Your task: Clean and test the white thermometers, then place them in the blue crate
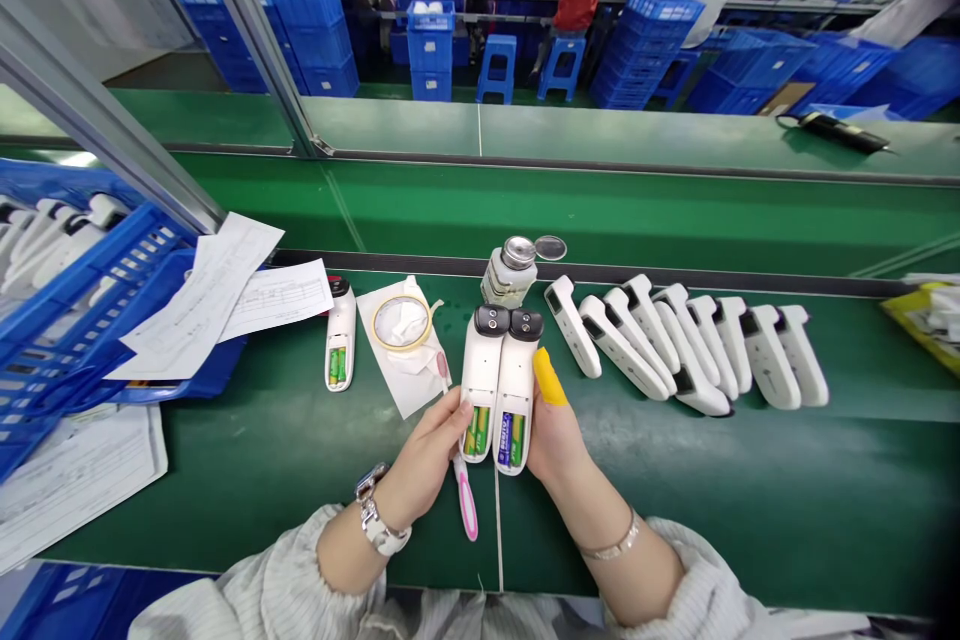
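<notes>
Now, hands: two white thermometers [499,388], battery bays open, are held side by side above the green belt [675,500].
Left hand [424,455]: closed on the left unit, pink toothbrush [463,495] pinched too.
Right hand [553,430]: closed on the right unit.

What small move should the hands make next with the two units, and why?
Probably set the two units down on the belt: both hands hold them side by side, batteries showing in open compartments, the left also holding a pink brush.

Bare green mat [750,510] lies open right of and below the hands. A row of white thermometers [690,350] blocks the right, the tape roll [402,322] and blue crate [75,320] the left.
</notes>
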Demonstrator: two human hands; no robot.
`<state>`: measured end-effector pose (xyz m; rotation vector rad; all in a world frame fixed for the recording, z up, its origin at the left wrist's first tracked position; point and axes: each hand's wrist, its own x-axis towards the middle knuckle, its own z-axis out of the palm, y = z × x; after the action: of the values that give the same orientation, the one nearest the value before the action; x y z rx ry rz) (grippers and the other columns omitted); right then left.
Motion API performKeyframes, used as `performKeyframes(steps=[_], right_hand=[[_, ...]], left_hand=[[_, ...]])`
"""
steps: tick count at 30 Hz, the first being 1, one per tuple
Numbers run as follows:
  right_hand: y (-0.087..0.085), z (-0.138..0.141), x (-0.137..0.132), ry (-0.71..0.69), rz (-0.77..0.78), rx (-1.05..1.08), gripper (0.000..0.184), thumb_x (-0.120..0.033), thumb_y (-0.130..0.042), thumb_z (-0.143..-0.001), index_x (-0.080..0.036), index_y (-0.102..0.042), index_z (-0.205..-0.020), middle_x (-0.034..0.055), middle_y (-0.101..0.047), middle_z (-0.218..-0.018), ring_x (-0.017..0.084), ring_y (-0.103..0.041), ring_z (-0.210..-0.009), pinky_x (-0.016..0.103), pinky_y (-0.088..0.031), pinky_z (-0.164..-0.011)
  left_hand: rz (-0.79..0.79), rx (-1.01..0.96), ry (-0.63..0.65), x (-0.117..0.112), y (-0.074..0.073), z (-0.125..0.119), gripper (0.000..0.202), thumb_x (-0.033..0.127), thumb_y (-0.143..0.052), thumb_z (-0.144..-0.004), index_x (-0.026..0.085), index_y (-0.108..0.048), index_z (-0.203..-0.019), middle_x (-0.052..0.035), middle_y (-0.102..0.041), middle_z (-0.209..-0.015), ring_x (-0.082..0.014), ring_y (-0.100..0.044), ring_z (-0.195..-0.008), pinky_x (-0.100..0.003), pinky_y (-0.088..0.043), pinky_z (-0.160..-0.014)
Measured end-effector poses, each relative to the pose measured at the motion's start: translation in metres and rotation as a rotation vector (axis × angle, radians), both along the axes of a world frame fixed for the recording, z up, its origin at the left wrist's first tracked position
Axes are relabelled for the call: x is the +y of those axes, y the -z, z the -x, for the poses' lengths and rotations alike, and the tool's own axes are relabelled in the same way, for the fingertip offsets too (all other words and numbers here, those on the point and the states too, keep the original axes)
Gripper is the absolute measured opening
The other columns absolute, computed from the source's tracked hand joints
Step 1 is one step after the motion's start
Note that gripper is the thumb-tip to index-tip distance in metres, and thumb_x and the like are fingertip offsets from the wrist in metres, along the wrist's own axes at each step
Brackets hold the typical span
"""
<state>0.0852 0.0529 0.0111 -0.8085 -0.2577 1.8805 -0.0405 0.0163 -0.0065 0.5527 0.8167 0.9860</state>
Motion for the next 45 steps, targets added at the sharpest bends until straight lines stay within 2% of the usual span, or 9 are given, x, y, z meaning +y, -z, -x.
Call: performKeyframes(steps=[5, 9, 16, 24, 28, 32, 38, 41, 45], right_hand=[[0.0015, -0.0003, -0.0011, 0.021, -0.076, -0.069, 0.028, -0.048, -0.067, -0.069, -0.024, -0.068, -0.083, 0.0026, -0.073, -0.095, 0.029, -0.063, -0.099, 0.041, -0.053, -0.080], [0.0002, -0.0009, -0.0027, 0.010, -0.175, -0.132, 0.033, -0.053, -0.062, -0.072, -0.025, -0.068, -0.089, 0.0034, -0.073, -0.089, 0.029, -0.064, -0.097, 0.043, -0.053, -0.078], [-0.0006, -0.0024, -0.0029, 0.004, -0.245, -0.205, 0.039, -0.053, -0.061, -0.074, -0.025, -0.066, -0.100, 0.0049, -0.073, -0.088, 0.029, -0.064, -0.095, 0.044, -0.052, -0.078], [-0.0035, -0.0012, -0.0030, 0.056, -0.192, -0.166, 0.037, -0.050, -0.064, -0.071, -0.024, -0.067, -0.098, 0.0041, -0.073, -0.092, 0.029, -0.064, -0.098, 0.044, -0.052, -0.080], [-0.0023, 0.0014, -0.0012, 0.135, -0.091, -0.178, 0.033, -0.046, -0.071, -0.066, -0.023, -0.067, -0.090, 0.0021, -0.073, -0.092, 0.029, -0.064, -0.096, 0.043, -0.052, -0.083], [0.0019, 0.0020, 0.0007, 0.176, 0.000, -0.220, 0.033, -0.044, -0.070, -0.066, -0.023, -0.066, -0.091, 0.0011, -0.073, -0.087, 0.028, -0.064, -0.095, 0.043, -0.051, -0.085], [0.0054, -0.0002, -0.0014, 0.102, -0.113, -0.232, 0.029, -0.040, -0.065, -0.073, -0.023, -0.065, -0.097, 0.0020, -0.072, -0.088, 0.026, -0.064, -0.094, 0.040, -0.050, -0.085], [0.0043, -0.0002, -0.0045, 0.043, -0.160, -0.236, 0.028, -0.032, -0.067, -0.074, -0.023, -0.065, -0.100, 0.0023, -0.072, -0.092, 0.025, -0.064, -0.092, 0.039, -0.050, -0.083], [0.0038, 0.0007, -0.0074, -0.015, -0.185, -0.306, 0.031, -0.034, -0.068, -0.074, -0.023, -0.065, -0.103, 0.0035, -0.071, -0.096, 0.024, -0.064, -0.091, 0.039, -0.050, -0.083]], left_hand=[[-0.035, -0.031, 0.008, 0.0015, 0.0009, -0.0008, 0.035, 0.030, -0.050, -0.088, 0.029, -0.053, -0.124, 0.0005, -0.050, -0.135, -0.0226, -0.038, -0.129, -0.035, -0.036, -0.104], [-0.073, -0.050, 0.011, 0.0013, 0.0007, -0.0013, 0.035, 0.029, -0.048, -0.089, 0.030, -0.053, -0.124, 0.0020, -0.048, -0.136, -0.0214, -0.036, -0.130, -0.035, -0.033, -0.106], [-0.088, -0.022, 0.029, 0.0003, 0.0011, 0.0002, 0.035, 0.029, -0.048, -0.090, 0.029, -0.053, -0.124, -0.0004, -0.053, -0.132, -0.0227, -0.045, -0.123, -0.039, -0.036, -0.103], [-0.079, -0.010, 0.044, 0.0001, -0.0017, 0.0008, 0.034, 0.030, -0.049, -0.088, 0.025, -0.056, -0.121, -0.0028, -0.057, -0.127, -0.0225, -0.049, -0.118, -0.036, -0.038, -0.100], [-0.067, 0.003, -0.004, -0.0023, -0.0014, -0.0005, 0.035, 0.033, -0.049, -0.088, 0.024, -0.056, -0.121, -0.0039, -0.059, -0.123, -0.0227, -0.051, -0.116, -0.034, -0.042, -0.094], [-0.076, 0.047, -0.043, -0.0039, -0.0005, -0.0023, 0.037, 0.039, -0.041, -0.091, 0.022, -0.056, -0.120, -0.0046, -0.060, -0.122, -0.0222, -0.052, -0.114, -0.032, -0.044, -0.090], [-0.136, 0.117, 0.026, -0.0023, -0.0032, -0.0020, 0.036, 0.031, -0.054, -0.085, 0.023, -0.053, -0.121, -0.0049, -0.059, -0.121, -0.0209, -0.056, -0.105, -0.030, -0.046, -0.085], [-0.146, 0.122, -0.012, -0.0007, -0.0066, -0.0021, 0.041, 0.025, -0.058, -0.082, 0.023, -0.049, -0.122, -0.0059, -0.056, -0.125, -0.0215, -0.053, -0.111, -0.031, -0.044, -0.090], [-0.202, 0.162, -0.099, 0.0013, -0.0078, -0.0028, 0.051, 0.019, -0.059, -0.080, 0.025, -0.042, -0.127, -0.0052, -0.053, -0.126, -0.0204, -0.050, -0.115, -0.032, -0.039, -0.097]])
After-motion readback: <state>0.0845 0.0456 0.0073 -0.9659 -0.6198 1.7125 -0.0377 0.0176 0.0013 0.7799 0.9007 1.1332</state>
